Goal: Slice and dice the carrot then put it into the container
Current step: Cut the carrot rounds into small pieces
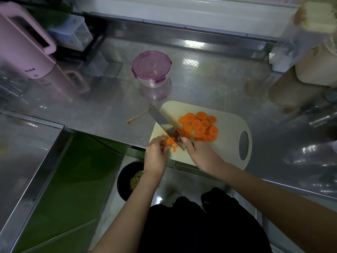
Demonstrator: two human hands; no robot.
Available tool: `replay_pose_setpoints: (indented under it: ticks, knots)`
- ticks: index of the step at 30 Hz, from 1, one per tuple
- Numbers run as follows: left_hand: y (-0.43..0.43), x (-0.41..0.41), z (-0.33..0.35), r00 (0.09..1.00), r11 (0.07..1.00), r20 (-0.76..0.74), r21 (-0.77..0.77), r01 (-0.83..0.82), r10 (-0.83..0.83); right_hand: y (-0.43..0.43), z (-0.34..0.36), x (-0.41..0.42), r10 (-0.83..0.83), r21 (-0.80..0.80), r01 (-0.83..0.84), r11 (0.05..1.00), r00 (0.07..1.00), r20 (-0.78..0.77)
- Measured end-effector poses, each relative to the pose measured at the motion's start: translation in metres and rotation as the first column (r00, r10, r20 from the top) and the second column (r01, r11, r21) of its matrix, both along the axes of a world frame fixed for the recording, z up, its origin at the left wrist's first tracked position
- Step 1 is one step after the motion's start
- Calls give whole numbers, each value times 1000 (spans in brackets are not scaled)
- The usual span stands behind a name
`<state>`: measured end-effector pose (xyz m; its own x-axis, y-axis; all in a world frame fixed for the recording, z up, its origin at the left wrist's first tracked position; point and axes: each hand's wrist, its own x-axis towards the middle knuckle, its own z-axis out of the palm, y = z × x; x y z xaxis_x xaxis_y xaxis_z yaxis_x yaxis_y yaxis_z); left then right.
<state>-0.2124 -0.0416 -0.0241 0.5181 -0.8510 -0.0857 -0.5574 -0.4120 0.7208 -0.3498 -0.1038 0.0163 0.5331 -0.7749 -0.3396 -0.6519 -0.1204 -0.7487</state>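
Dark cloth filled the bottom of the head view, nearest the lens, with 2 bare forearms reaching forward over it. Left hand curled its fingers down onto a small orange heap of cut carrot at the near left corner of the board. Right hand was closed around the handle of a knife, forefinger laid along the spine; the flat, shiny steel blade slanted away to the upper left, its heel against the heap and its tip past the board's edge. The board was pale cream, smooth, with rounded corners and an oval grip hole at its right end. On its middle lay a loose pile of round carrot slices, flat discs overlapping one another. A thin orange root tail lay on the counter, just left of the blade. The counter was embossed, mirror-bright sheet steel. Farther back stood the container, round, clear-walled, shut with a translucent purple clip lid. A pink plastic kettle stood at far left; its small label was too blurred to read. Below the counter edge sat a black bowl holding pale scraps.
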Motion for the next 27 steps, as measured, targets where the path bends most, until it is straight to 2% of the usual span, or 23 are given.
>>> replay_pose_setpoints:
  ticks: [8,15,22,27]
  knots:
    - [6,2,-3,999,997,42,80,-23,20,5,-2,1,41,55,-37,998,996,-80]
    - [6,0,-4,998,994,44,89,-56,53,12,-14,9,68,26,-65,998,980,-185]
    - [5,2,-3,998,994,8,91,-67,67,15,-15,16,50,21,-46,999,982,-184]
    - [6,3,-4,998,995,11,80,-59,59,3,-10,19,-4,44,7,999,996,-88]
